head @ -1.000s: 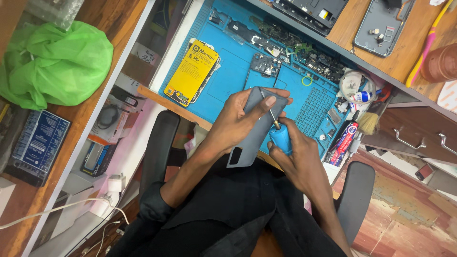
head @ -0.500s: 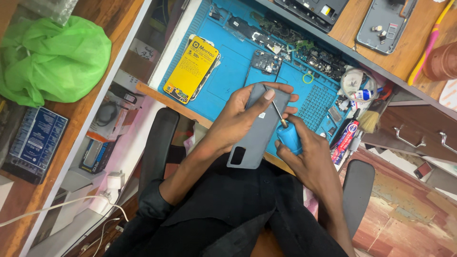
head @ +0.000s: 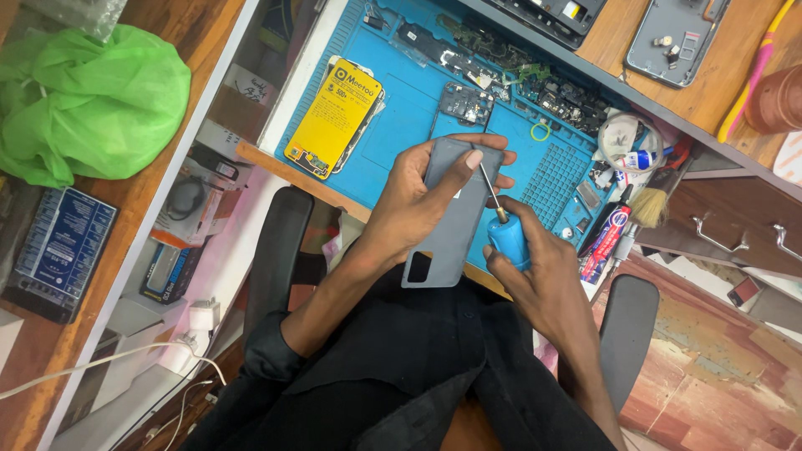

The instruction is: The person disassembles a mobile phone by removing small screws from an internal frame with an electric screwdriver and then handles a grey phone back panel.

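green plastic bag [head: 88,104] sits bunched at the far left on the wooden shelf [head: 196,33], with a dark blue box [head: 58,250] below it and a white cable [head: 100,363] trailing toward the bottom edge. moving right, i see the blue work mat [head: 409,108] on the bench, and on its left part a yellow battery [head: 334,117] lying flat, well apart from my hands. near the middle, my left hand [head: 418,205] is wrapped around the grey phone back cover [head: 451,217], fingers curled over its upper edge and thumb pressed on its face; the cover is lifted off the mat and tilted, its camera cut-out end pointing down toward my lap. just right of it, my right hand [head: 535,271] is closed around the blue handle of a screwdriver [head: 504,234], whose thin metal shaft slants up and left so the tip meets the cover near my left thumb. so the cover lies between both hands, gripped by the left and touched by the tool from the right. beyond, small circuit boards [head: 468,102] lie on the mat, and further right a brush [head: 647,205] and a red and white tube [head: 608,242]; a grey phone [head: 672,38] rests on the upper shelf.
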